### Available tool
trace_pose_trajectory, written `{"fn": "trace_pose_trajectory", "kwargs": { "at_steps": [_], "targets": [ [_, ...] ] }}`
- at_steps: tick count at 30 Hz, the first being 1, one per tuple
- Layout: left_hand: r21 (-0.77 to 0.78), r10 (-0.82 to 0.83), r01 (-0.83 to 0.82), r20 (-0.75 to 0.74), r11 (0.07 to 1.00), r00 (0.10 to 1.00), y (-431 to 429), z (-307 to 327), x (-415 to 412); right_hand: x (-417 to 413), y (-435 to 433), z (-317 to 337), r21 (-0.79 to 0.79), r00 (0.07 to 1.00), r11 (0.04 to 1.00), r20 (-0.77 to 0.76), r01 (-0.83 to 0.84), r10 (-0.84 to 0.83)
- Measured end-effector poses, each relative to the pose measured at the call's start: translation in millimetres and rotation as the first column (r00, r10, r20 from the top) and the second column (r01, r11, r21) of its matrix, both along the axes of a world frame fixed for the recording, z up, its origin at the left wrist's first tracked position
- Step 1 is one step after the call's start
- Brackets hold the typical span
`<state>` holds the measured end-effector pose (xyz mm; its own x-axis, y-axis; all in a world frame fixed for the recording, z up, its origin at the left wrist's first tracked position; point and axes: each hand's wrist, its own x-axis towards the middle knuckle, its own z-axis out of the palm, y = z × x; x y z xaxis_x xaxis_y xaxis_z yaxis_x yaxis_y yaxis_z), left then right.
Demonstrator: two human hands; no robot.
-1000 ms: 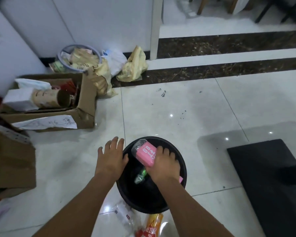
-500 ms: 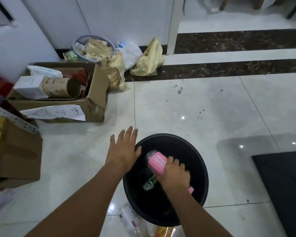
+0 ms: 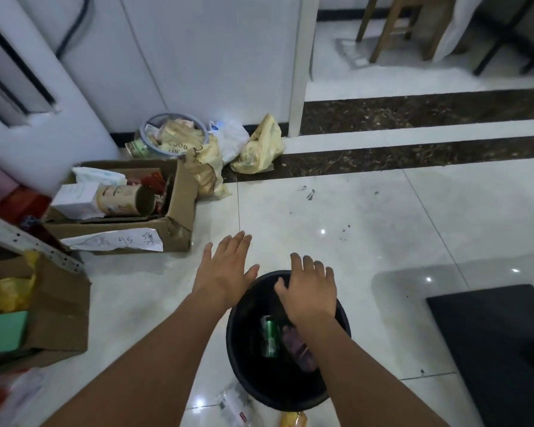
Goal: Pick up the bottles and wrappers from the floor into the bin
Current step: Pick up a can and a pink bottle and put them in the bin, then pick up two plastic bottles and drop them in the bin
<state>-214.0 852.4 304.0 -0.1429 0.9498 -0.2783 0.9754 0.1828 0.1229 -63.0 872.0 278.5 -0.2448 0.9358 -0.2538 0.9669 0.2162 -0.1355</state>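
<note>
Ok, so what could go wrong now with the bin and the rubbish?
Two things, maybe. The clear wrapper and the orange packet lie on the floor right by the near side of the black bin, at the bottom edge of the view. They could be missed or stepped on, and the tiles look shiny. Also, the left hand is by the rim and the right hand is over the bin. Leaning on it might tip out the green container.
</note>
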Motion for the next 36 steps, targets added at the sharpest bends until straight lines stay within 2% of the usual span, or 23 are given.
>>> {"fn": "trace_pose_trajectory", "kwargs": {
  "at_steps": [6, 13, 18, 22, 30, 32, 36],
  "targets": [
    [0.053, -0.031, 0.033, -0.035, 0.998, 0.999, 10.6, 119.7, -20.2, -20.3, 16.2, 125.3, 0.089, 1.000, 0.996, 0.006, -0.028, 0.028],
    [0.231, -0.016, 0.021, -0.025, 0.973, 1.000, 14.0, 269.7, -52.1, -54.4, 22.9, 279.3, 0.270, 0.998, 0.962, -0.020, -0.047, 0.055],
    [0.313, -0.023, 0.021, 0.002, 0.949, 1.000, -23.6, 380.0, -81.8, -85.2, -16.0, 396.8, 0.391, 0.998, 0.920, -0.032, -0.031, 0.047],
    [0.372, -0.052, 0.063, -0.040, 0.926, 0.998, -83.7, 457.7, -112.3, -111.2, -77.6, 478.9, 0.457, 0.998, 0.890, -0.057, 0.001, 0.028],
    [0.315, -0.196, 0.258, -0.217, 0.913, 0.956, -197.3, 557.4, -179.3, -126.3, -196.9, 581.0, 0.497, 0.968, 0.841, -0.011, -0.212, 0.251],
    [0.273, -0.242, 0.305, -0.241, 0.912, 0.940, -214.5, 580.3, -187.0, -123.0, -220.6, 604.0, 0.443, 0.967, 0.867, -0.002, -0.228, 0.256],
    [0.345, -0.282, 0.375, -0.291, 0.860, 0.914, -232.3, 611.1, -188.3, -118.6, -236.9, 640.4, 0.491, 0.969, 0.844, 0.002, -0.217, 0.248]
  ]
}}
